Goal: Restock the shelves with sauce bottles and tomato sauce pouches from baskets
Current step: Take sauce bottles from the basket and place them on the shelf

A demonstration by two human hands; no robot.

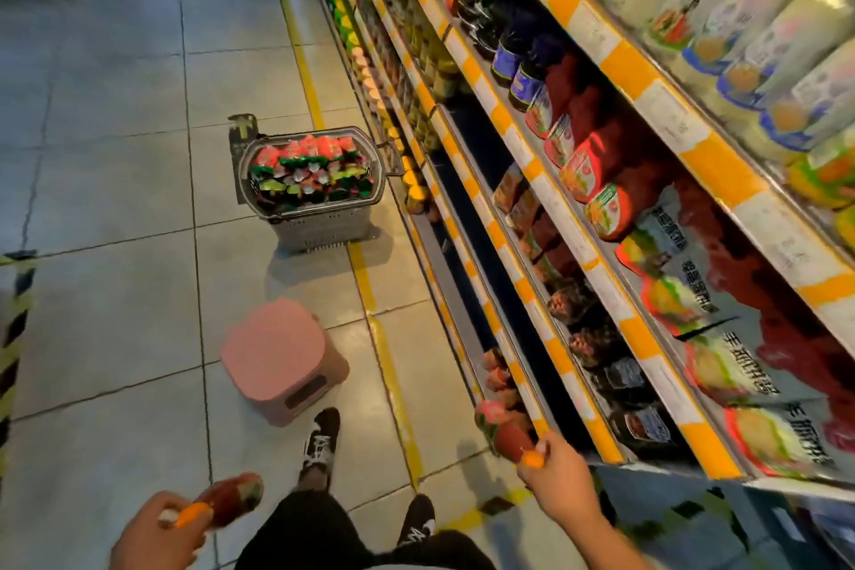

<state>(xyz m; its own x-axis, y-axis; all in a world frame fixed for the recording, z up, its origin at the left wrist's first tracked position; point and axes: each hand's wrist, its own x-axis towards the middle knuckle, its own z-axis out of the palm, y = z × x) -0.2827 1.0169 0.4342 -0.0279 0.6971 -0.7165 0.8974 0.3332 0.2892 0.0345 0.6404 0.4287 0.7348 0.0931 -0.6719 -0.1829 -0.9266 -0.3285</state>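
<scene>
- Two bottles are in play: your right hand (557,474) is clamped around the cap end of one red sauce bottle (502,428), its base pointing at the low shelf (532,403) on the right.
- Your left hand (159,535) is curled round the orange cap of a second bottle (231,495), held near your body, well apart from the shelf.
- That right bottle touches or nearly touches the shelf lip; you could clip the edge and lose it, since you grip only the narrow cap end.
- Similar bottles (497,373) already stand just beyond the lip; pushing in at a tilt could topple them.
- Far up the aisle the basket (314,181) sits on the floor, packed with pouches (310,169), beside the shelving.
- Between you and the basket stands a pink stool (282,366), near your feet; walking forward with both hands full, you could trip on it.
- Motion blur suggests your head is moving, so your aim at the shelf may be off.
</scene>
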